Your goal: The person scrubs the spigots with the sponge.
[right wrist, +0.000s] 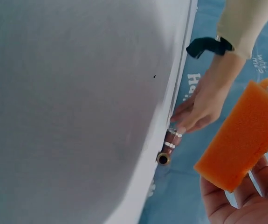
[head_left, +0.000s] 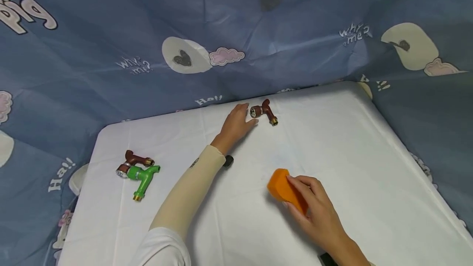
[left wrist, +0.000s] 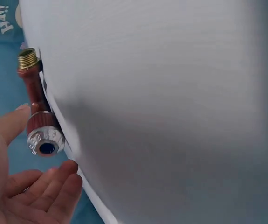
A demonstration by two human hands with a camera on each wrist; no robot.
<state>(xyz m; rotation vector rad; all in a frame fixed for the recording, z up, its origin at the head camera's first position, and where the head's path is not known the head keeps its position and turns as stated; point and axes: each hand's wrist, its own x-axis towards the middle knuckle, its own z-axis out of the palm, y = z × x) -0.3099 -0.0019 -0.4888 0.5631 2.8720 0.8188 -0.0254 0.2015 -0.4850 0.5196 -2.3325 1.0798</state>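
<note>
At the far side of the table, a brown faucet [head_left: 269, 112] with a brass threaded end and a clear-and-silver end lies on its side. My left hand [head_left: 236, 124] reaches up beside it, thumb and fingers spread apart around its silver end. In the left wrist view, this brown faucet [left wrist: 38, 100] shows between thumb and fingers, not gripped; whether the thumb touches it I cannot tell. Nearer the front, my right hand [head_left: 314, 208] pinches an orange sponge [head_left: 282, 186] between thumb and fingers, and the sponge [right wrist: 245, 135] appears as a thick block in the right wrist view.
On the left part of the white-covered table [head_left: 369, 155], another brown faucet [head_left: 134, 159] lies against a green faucet [head_left: 144, 180]. A blue printed cloth [head_left: 258, 24] hangs behind the table and down its sides.
</note>
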